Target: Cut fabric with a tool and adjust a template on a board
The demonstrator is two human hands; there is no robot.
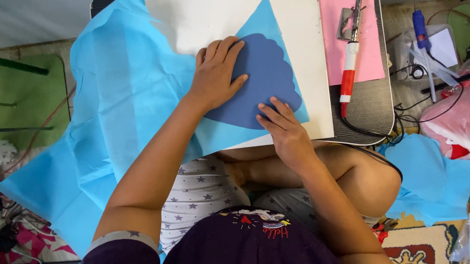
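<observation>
A dark blue scalloped paper shape (263,81) lies on a light blue folded triangle of thin fabric (272,24), on a white board (208,11) across my lap. My left hand (216,74) presses flat on the left side of the dark shape, fingers together. At the shape's lower right edge my right hand (284,126) rests its fingertips, fingers slightly apart. Neither hand holds anything. The rest of the light blue fabric sheet (116,102) spills off the board to the left and down to the floor.
A pink sheet (368,53) lies at the board's right, with a red-and-white corded tool (348,73) on it. Farther right sit a blue glue gun (420,26), a pink plastic bag (456,124), more light blue fabric (436,180) and a patterned rug (423,253).
</observation>
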